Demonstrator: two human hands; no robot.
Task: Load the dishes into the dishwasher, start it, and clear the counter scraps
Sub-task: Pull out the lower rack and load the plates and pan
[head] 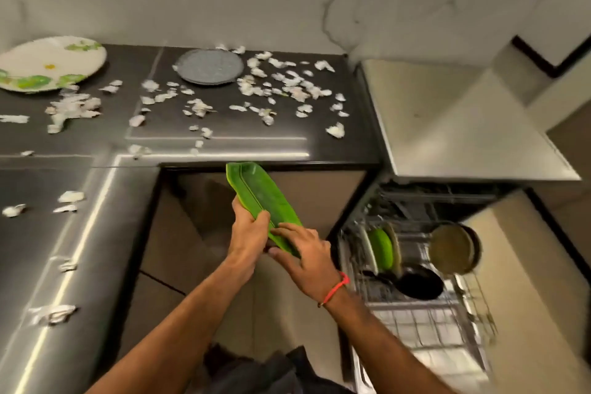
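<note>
While gripped by both hands [275,243], green tray [256,198] long-axis counterward.

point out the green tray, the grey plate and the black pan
green tray [256,195], head view, middle of its inner face
grey plate [209,66], head view, plate centre
black pan [420,286], head view, pan bowl

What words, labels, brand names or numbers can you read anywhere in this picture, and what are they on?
None: no readable text, label, brand or number shows.
The green leaf-shaped tray, held in both hands, carries no lettering.
The floral plate shows only a painted pattern.
The dishwasher shows no readable label; that area is blurred.
</note>
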